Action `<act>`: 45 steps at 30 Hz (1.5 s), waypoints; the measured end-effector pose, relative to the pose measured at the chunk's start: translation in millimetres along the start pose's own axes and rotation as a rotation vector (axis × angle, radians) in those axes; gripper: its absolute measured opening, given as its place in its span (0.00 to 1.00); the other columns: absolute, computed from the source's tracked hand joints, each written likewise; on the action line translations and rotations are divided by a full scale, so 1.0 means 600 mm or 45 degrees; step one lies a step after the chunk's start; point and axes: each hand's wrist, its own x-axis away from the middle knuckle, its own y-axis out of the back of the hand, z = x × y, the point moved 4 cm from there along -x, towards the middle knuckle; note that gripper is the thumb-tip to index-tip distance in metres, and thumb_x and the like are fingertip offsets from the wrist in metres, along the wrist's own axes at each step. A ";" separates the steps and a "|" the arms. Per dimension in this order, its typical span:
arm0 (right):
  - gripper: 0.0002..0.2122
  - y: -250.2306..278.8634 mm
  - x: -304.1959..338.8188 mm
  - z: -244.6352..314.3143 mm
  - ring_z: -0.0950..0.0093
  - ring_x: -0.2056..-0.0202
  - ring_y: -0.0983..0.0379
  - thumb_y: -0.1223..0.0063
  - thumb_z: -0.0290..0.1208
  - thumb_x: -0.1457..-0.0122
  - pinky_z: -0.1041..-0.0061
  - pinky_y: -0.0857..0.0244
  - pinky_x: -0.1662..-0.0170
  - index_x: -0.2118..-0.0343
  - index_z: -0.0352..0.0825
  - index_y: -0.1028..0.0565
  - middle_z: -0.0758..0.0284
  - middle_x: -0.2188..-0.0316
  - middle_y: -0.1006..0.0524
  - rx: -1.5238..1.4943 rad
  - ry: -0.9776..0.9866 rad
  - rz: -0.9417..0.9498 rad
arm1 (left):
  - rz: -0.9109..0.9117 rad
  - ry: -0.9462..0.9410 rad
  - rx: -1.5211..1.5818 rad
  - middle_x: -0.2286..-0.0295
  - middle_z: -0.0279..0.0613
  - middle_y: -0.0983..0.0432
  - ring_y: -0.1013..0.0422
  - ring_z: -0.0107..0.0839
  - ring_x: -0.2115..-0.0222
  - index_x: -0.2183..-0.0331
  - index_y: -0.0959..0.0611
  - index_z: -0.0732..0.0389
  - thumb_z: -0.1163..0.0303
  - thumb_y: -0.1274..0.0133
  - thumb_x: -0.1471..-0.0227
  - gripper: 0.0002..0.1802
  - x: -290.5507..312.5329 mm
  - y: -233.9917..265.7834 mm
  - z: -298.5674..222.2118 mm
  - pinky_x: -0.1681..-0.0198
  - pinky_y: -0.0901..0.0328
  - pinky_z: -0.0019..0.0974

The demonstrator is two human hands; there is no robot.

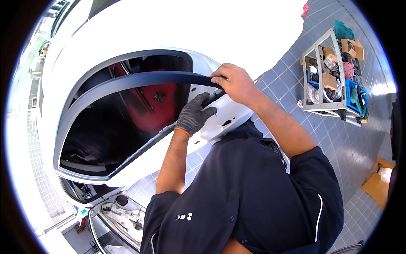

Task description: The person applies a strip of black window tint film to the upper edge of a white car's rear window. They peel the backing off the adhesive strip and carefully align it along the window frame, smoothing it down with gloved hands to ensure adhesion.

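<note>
A white car door [230,111] stands open in front of me, its window frame edged by a long, curved dark trim strip [160,77]. My bare right hand [235,83] is closed on the right end of this strip, thumb and fingers pinching it at the frame's corner. Just below, my left hand [194,115], in a dark grey glove with an orange cuff, rests on the door at the window's lower corner. Its thumb is spread from the fingers, and the fingertips lie by a black piece near the corner. Behind the glass [114,118], a red and black interior shows.
The white car body [177,25] fills the far side. To the right, a grey metal cart [322,111] carries boxes, bags and blue bins. An open cardboard box [375,186] lies at the right edge. Another stripped door [120,220] is at lower left, above the tiled floor [281,86].
</note>
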 end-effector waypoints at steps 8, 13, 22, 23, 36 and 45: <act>0.14 -0.043 0.004 0.094 0.60 0.58 0.25 0.35 0.25 0.45 0.65 0.28 0.53 0.55 0.28 0.19 0.60 0.60 0.20 0.220 0.427 -0.445 | -0.471 0.057 -0.296 0.47 0.54 0.23 0.27 0.45 0.44 0.46 0.21 0.66 0.62 0.37 0.43 0.27 0.113 0.134 0.075 0.42 0.33 0.42; 0.10 -0.070 -0.017 0.101 0.60 0.59 0.25 0.35 0.25 0.44 0.64 0.29 0.54 0.59 0.29 0.17 0.60 0.63 0.20 0.080 0.334 -0.558 | -0.528 0.085 -0.544 0.53 0.56 0.20 0.24 0.51 0.49 0.50 0.18 0.61 0.57 0.40 0.41 0.23 0.221 0.196 0.281 0.46 0.30 0.45; 0.09 -0.017 -0.082 0.125 0.59 0.58 0.23 0.39 0.30 0.41 0.64 0.29 0.53 0.62 0.31 0.16 0.58 0.62 0.18 0.221 -0.018 -0.031 | -0.419 0.112 -0.638 0.65 0.52 0.17 0.22 0.56 0.62 0.63 0.13 0.54 0.45 0.51 0.37 0.24 0.216 0.186 0.310 0.57 0.29 0.55; 0.09 -0.024 -0.085 0.144 0.59 0.57 0.23 0.39 0.29 0.41 0.64 0.29 0.52 0.61 0.31 0.16 0.58 0.61 0.18 0.241 0.098 -0.146 | -0.411 0.110 -0.597 0.65 0.52 0.17 0.22 0.55 0.62 0.63 0.12 0.54 0.44 0.53 0.37 0.25 0.215 0.190 0.312 0.56 0.30 0.55; 0.08 -0.066 -0.118 0.194 0.56 0.59 0.23 0.40 0.31 0.41 0.60 0.30 0.52 0.65 0.33 0.16 0.57 0.66 0.19 0.079 0.020 -0.086 | -0.395 0.209 -0.709 0.66 0.55 0.18 0.22 0.56 0.61 0.66 0.13 0.55 0.39 0.56 0.37 0.30 0.211 0.174 0.326 0.55 0.30 0.56; 0.09 -0.098 -0.118 0.280 0.58 0.56 0.23 0.39 0.31 0.40 0.63 0.29 0.51 0.59 0.33 0.16 0.58 0.60 0.19 0.302 0.378 -0.377 | -0.419 0.167 -0.693 0.67 0.55 0.18 0.22 0.56 0.62 0.68 0.14 0.56 0.39 0.56 0.38 0.31 0.212 0.175 0.344 0.56 0.30 0.56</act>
